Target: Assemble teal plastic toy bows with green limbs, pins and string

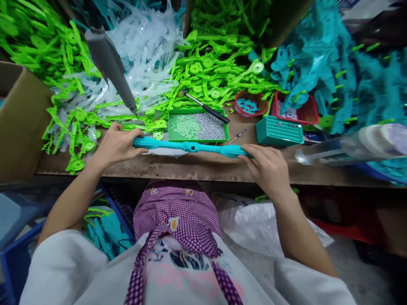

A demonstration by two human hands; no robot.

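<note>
A long teal plastic bar [190, 147] lies along the near part of the wooden bench [197, 169]. My left hand [116, 144] grips its left end, fingers curled over it. My right hand [267, 165] is closed on its right end. Just behind the bar sits a green tray [197, 126] filled with small silver screws, with a black-handled tool [208, 109] resting across its far corner. A grey electric screwdriver [110, 63] hangs above the left side, its tip near the green parts.
Heaps of bright green plastic parts [216, 67], clear parts [143, 46] and teal parts [318, 63] fill the back of the bench. A teal box [279, 131], red baskets [300, 111], a cardboard box [19, 123] at left and a blurred tool [349, 146] at right stand nearby.
</note>
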